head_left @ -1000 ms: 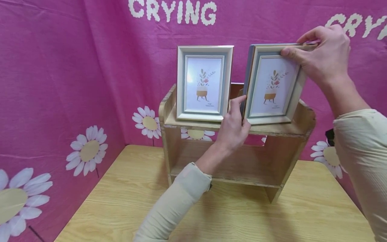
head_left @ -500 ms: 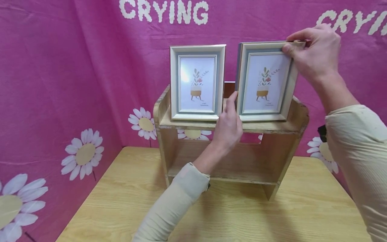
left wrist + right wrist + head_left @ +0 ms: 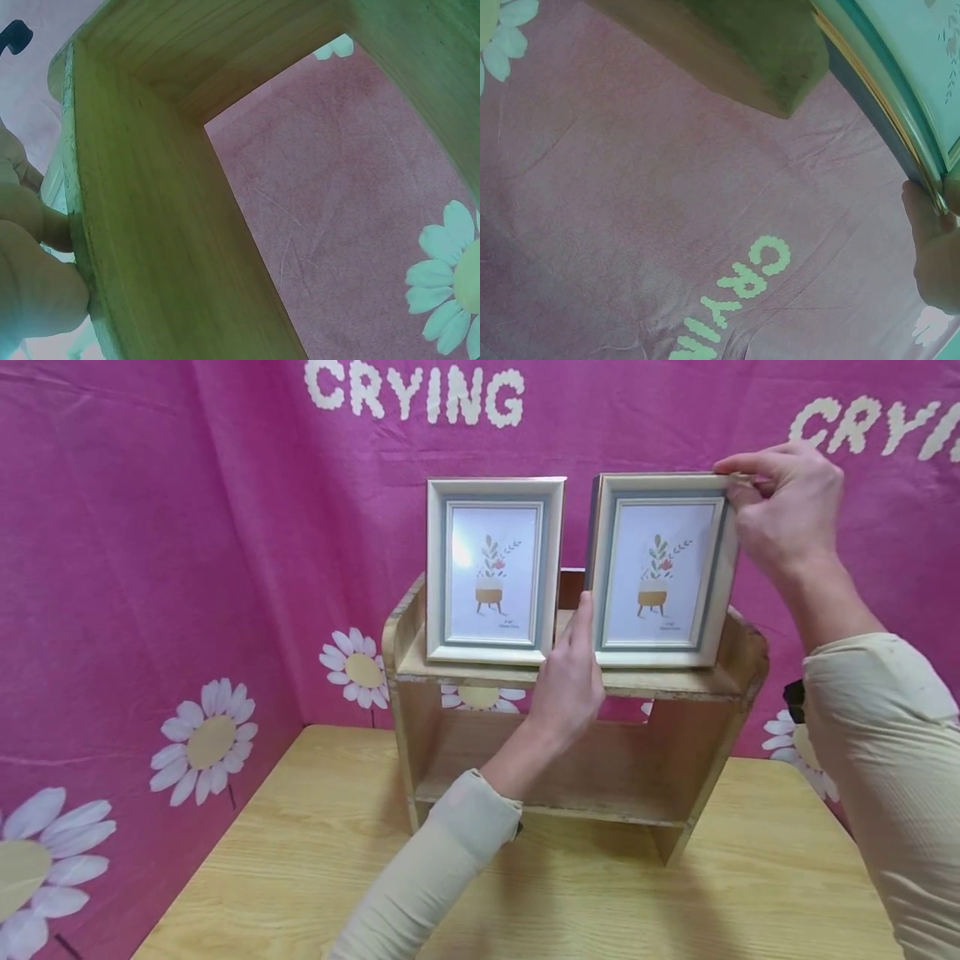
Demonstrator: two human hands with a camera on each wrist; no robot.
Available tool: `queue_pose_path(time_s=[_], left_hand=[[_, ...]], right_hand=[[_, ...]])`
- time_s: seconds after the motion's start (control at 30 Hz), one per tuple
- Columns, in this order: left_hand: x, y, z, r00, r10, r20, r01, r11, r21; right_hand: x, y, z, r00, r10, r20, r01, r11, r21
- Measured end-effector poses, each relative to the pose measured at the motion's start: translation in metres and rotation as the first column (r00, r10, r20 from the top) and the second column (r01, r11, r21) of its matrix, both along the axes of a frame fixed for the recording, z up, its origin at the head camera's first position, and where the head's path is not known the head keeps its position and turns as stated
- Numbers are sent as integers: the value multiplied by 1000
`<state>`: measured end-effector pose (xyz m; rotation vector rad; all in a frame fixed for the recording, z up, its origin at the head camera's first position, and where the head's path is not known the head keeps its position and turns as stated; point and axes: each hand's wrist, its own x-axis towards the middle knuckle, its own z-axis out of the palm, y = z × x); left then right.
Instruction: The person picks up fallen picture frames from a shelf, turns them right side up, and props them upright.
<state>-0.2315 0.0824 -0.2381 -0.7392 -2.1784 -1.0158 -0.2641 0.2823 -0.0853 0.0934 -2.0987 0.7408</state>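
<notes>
Two matching cream-and-blue picture frames stand side by side on the top level of a small wooden shelf point(image 3: 667, 685). With thumb and fingers, my right hand point(image 3: 795, 514) pinches the upper right corner of the right picture frame point(image 3: 660, 572); the right wrist view has those fingers at the corner of the frame point(image 3: 889, 86). My left hand point(image 3: 568, 685) lies at the lower left edge of this frame, forefinger pointing up along its side. In the left wrist view, the left hand point(image 3: 37, 289) rests right at the shelf board's edge. The left picture frame point(image 3: 495, 577) stands upright, a narrow gap away.
The shelf stands on a light wood table point(image 3: 300, 860). Behind it hangs a pink cloth point(image 3: 360, 527) with white daisies and lettering. Below the top level is an open lower compartment point(image 3: 585, 760).
The right frame has turned to face forward more squarely and shifted left with my right hand. My right fingers now sit closer to its corner. The left frame stays in place.
</notes>
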Motion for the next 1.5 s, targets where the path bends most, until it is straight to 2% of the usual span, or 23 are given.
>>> queue_pose_path(time_s=[0.3, 0.4, 0.6, 0.9, 1.03, 1.17, 1.37, 1.5], left_hand=[[1, 10, 5, 996, 79, -28, -81, 991, -108], [3, 14, 6, 994, 112, -13, -112, 983, -146], [6, 20, 8, 984, 171, 59, -156, 966, -205], [5, 19, 5, 986, 166, 36, -156, 970, -184], [4, 18, 4, 984, 178, -7, -176, 964, -200], [5, 16, 1, 983, 175, -51, -182, 956, -230], [14, 7, -5, 983, 148, -107, -171, 950, -261], [25, 1, -10, 980, 128, -151, -171, 933, -316]], right_hand=[[-4, 8, 6, 996, -57, 61, 54, 997, 46], [-4, 11, 6, 994, -71, 89, 66, 996, 60], [-4, 15, 7, 990, -88, 109, 76, 992, 105], [-3, 17, 5, 990, -45, 137, 27, 991, 131], [0, 17, 3, 986, -40, 165, 14, 988, 155], [6, 20, 2, 979, 1, 202, -42, 979, 201], [17, 24, -7, 968, 101, 228, -156, 958, 239], [25, 26, -20, 962, 150, 230, -210, 941, 266]])
